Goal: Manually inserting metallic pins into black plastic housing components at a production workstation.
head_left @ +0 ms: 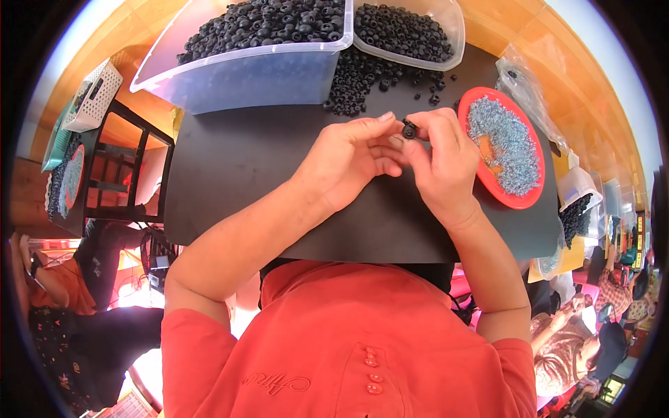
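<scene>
Over the dark table, my right hand (444,157) pinches a small round black piece (409,130) between thumb and forefinger. The piece has a ringed, hollow-looking face, and its exact kind is not clear. Close beside it is my left hand (355,150), its thumb stretched toward the piece and apart from the loosely curled fingers. Those fingertips are next to the black piece, but I cannot tell whether they touch it. To the right of my right hand, a red oval plate (516,200) bears a heap of tiny clear bluish pieces (512,143).
A large clear bin (261,80) and a smaller clear tub (456,28) hold many similar black pieces. More loose black pieces (348,90) lie in front of them. A plastic bag (526,87) rests behind the plate. Other people sit at both sides, beyond the dark table (244,153).
</scene>
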{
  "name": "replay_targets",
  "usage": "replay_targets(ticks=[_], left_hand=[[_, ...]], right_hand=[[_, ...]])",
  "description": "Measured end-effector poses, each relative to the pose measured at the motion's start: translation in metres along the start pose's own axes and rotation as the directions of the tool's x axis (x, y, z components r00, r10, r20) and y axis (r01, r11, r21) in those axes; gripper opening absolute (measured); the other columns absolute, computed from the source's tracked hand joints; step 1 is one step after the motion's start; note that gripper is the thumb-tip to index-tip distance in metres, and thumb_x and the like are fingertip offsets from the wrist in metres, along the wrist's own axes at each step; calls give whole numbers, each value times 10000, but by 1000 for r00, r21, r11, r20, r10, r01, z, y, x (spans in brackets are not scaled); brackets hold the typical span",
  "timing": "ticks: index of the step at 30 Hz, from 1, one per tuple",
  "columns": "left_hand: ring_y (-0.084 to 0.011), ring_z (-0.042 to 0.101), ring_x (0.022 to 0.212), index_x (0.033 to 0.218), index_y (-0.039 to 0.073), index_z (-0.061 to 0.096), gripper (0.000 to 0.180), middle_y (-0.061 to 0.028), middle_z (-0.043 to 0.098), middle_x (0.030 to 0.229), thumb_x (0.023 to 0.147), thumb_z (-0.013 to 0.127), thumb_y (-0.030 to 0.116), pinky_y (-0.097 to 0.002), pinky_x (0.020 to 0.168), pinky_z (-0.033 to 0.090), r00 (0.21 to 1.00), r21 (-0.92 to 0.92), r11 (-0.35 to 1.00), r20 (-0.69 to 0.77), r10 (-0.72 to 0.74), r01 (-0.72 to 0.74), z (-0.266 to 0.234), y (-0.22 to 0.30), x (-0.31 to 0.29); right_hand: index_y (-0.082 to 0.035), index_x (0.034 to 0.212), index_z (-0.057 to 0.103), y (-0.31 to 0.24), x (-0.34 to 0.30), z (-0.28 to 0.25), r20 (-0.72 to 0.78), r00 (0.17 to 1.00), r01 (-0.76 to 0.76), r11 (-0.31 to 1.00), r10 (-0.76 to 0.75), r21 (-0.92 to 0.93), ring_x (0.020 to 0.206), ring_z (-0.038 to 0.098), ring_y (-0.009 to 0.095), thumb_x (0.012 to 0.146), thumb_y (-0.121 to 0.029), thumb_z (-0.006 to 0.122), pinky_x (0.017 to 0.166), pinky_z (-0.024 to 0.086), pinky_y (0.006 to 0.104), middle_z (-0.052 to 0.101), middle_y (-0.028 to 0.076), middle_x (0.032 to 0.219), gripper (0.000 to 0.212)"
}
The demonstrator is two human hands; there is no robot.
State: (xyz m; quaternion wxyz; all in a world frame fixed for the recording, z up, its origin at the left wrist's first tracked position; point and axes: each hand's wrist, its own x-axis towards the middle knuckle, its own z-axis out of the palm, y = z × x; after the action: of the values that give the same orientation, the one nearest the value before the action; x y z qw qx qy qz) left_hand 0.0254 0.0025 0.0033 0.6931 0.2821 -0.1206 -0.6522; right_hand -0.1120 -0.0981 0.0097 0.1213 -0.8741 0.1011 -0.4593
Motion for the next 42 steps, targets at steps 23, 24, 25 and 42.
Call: replay_targets(ticks=[23,24,25,42], left_hand=[[-253,634,662,938,-56,652,371,-120,627,785,941,615,313,-331,559,498,991,184,982,-113,70,-48,0,6,-4],[-245,623,624,906,-52,654,388,-120,616,757,921,638,336,-326,526,494,989,176,984,-131,66,-42,0,4,1],[-250,622,622,901,-55,651,367,-122,614,758,917,641,312,-330,521,490,988,188,981,-136,72,-46,-2,3,5],[-237,607,624,886,-47,637,248,-126,611,777,918,624,198,-312,487,460,932,321,929,-244,269,-184,-10,14,11]], right_hand=[[-8,915,611,-9,73,1,-20,973,-222,955,230,198,567,503,116,771,-72,768,526,434,273,528,47,688,222],[-3,938,631,-2,96,2,-40,977,-199,959,211,201,578,493,103,769,-92,771,526,429,266,554,54,697,237],[-4,955,656,10,118,5,-40,976,-201,957,214,207,615,528,89,769,-92,767,560,445,252,593,37,700,235],[-100,937,732,79,38,-35,372,921,46,914,118,-403,841,616,211,765,-95,721,685,438,339,668,24,851,173]])
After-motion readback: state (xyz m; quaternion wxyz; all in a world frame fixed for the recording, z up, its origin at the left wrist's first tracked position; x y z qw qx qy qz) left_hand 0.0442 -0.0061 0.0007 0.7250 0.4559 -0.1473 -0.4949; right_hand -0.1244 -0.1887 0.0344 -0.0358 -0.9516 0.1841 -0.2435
